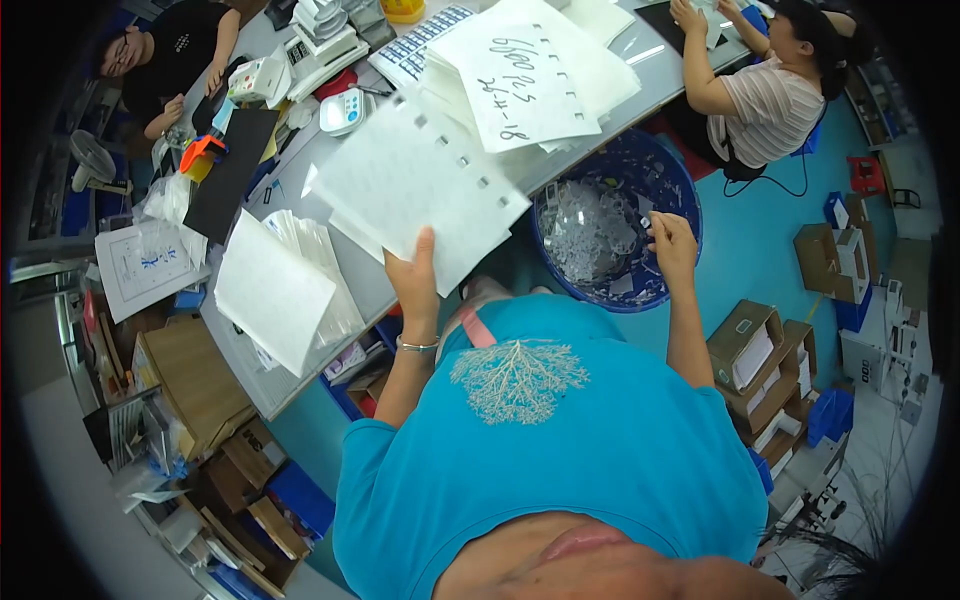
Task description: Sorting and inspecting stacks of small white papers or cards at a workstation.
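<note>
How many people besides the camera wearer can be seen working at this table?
2. One person in a black top sits at the table's far left corner; another in a striped top sits at the upper right. Others may be outside the picture.

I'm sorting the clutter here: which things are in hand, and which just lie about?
In hand:
left hand holds a white punched sheet
right hand holds a small scrap over the blue bin

Lying about:
calculator
orange tool
cardboard boxes
</note>
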Demonstrator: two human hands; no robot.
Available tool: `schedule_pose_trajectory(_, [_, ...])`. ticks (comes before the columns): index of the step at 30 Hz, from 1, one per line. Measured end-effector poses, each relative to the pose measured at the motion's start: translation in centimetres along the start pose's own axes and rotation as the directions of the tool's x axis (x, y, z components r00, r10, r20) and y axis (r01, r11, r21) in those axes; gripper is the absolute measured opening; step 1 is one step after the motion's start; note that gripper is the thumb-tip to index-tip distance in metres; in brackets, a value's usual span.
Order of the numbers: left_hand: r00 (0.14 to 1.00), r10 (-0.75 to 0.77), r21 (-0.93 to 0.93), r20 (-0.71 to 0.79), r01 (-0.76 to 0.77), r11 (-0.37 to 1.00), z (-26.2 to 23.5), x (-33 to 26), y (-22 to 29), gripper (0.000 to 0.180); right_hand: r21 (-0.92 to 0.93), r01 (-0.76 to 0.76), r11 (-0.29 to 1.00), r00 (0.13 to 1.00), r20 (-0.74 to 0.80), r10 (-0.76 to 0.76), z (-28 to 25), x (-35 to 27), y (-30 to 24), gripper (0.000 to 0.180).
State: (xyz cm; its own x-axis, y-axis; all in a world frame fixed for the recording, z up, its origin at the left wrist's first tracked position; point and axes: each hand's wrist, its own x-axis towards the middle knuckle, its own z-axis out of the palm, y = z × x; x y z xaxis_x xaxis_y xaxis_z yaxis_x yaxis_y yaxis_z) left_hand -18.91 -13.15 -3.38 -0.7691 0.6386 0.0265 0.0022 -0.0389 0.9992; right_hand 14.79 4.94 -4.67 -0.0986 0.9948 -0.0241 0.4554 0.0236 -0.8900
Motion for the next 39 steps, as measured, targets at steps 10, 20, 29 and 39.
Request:
schedule_pose_trajectory(10, [0.92, -0.145, 0.368, 0.363, 0.001, 0.93, -7.5, -4.5, -2.8, 0.04, -0.238, 0.024, 0.971, 0.935, -0.339, -0.106, 1.5, 2.9, -2.6, 0.03])
schedule_pose_trajectory(20, [0.769, -0.319, 0.235, 0.555, 0.222, 0.946, -4.6, -3.1, -1.4, 0.034, 0.263, 0.182, 0.948, 0.98, 0.033, -0.197, 4.2, 17.0, -14.3, 0.023])
schedule_pose_trajectory(29, [0.853, -0.432, 0.278, 0.293, 0.357, 0.892, -4.6, -2.2, 0.5, 0.034, -0.291, 0.854, 0.431, 0.485, 0.146, -0.862, 23.4, 33.1, -32.0, 0.039])
schedule_pose_trajectory(39, [0.819, -0.573, 0.222, -0.031, 0.564, 0.795, -2.4, -2.8, 1.2, 0.035, -0.343, 0.926, 0.158, 0.28, 0.341, -0.897, 40.8, 45.7, -32.7, 0.062])
